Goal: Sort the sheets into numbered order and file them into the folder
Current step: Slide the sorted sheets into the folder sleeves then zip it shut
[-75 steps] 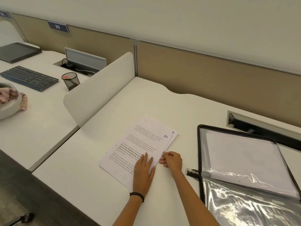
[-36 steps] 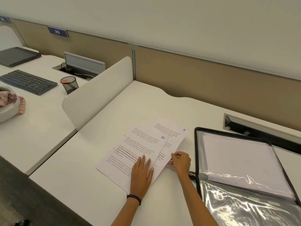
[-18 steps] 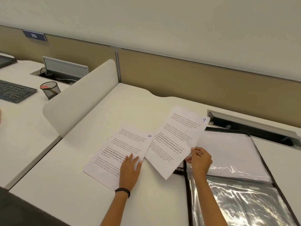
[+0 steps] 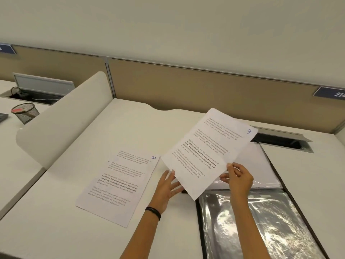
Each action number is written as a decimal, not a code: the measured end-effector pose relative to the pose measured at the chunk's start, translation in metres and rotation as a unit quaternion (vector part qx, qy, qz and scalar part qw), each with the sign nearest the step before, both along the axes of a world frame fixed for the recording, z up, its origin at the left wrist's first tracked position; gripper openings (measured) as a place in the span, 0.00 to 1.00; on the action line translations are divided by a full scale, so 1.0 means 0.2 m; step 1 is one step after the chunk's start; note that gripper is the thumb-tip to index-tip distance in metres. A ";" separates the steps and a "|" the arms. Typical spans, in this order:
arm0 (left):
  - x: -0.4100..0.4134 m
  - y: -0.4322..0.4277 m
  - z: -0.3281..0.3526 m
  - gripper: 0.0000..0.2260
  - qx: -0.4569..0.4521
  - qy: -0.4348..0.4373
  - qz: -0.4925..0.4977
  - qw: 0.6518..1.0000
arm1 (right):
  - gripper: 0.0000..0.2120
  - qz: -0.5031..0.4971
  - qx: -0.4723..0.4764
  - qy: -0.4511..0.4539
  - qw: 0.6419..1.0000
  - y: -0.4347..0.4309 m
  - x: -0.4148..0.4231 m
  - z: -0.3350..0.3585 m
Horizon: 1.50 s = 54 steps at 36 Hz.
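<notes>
Filing step: your right hand pinches the white printed sheet marked 9 over the open black clear-sleeved folder, your left hand has its fingers wide (holding nothing); next, line it up with a sleeve.

Both forearms are bare as far as they show. A thin black band circles the wrist just behind the left hand

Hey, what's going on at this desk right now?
A person is sorting numbered sheets. Their right hand pinches the sheet marked 9, lifted off the desk and held partly over the open folder. The left hand is open beside that sheet's lower edge. The sheet marked 10 lies flat on the desk, left of the folder.
</notes>
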<state>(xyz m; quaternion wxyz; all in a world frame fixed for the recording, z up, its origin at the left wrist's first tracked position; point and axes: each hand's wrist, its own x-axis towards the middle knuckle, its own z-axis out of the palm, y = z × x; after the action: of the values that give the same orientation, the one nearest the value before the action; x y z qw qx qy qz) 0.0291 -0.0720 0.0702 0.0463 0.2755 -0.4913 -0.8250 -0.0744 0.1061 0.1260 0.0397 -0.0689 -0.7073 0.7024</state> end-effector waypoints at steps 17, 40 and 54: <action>-0.15 0.37 0.02 0.21 -0.142 0.013 0.001 0.990 | 0.05 0.017 0.011 -0.071 0.997 0.46 0.00 -0.04; -0.25 0.78 -0.07 0.09 -0.185 0.005 -0.047 0.982 | 0.23 -0.050 -0.005 -0.161 0.986 1.13 -0.09 -0.13; -0.41 1.28 -0.25 0.22 -0.510 0.032 -0.269 0.817 | 0.24 -0.290 -0.070 -0.068 0.952 1.49 -0.13 -0.08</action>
<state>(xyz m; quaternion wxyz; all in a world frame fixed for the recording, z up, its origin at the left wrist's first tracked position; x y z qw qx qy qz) -0.0538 0.1842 0.0212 -0.0278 0.0434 -0.8944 -0.4444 -0.1000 0.4051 0.1101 0.1889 -0.3213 -0.6072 0.7017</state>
